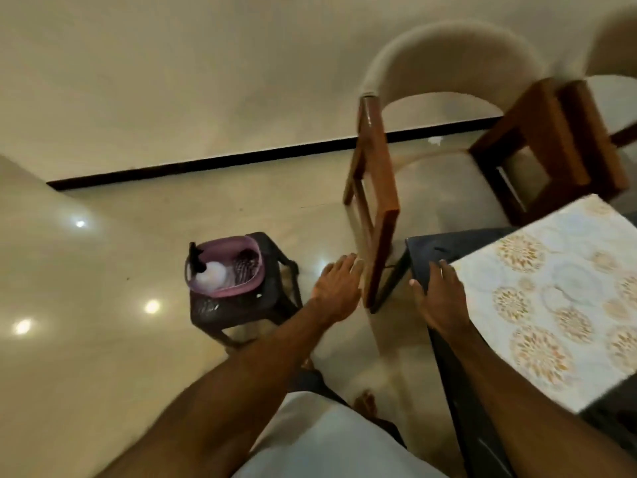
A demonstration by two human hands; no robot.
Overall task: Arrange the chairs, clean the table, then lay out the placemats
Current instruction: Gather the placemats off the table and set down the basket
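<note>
Head view shows the left grip (336,288) spread open beside a wooden chair (375,215), whose curved cream back points away. Right grip (439,298) lies flat, fingers apart, on the dark surface (425,250) corner, just left of a floral placemat (551,305).

Table (448,270) at right w/ placemat (551,305) on its corner. Chair (379,208) behind table corner, 2nd chair (551,146) to its right. Stool (241,305) left of table; basket (224,267) on stool, bottle (210,274) in basket.
</note>
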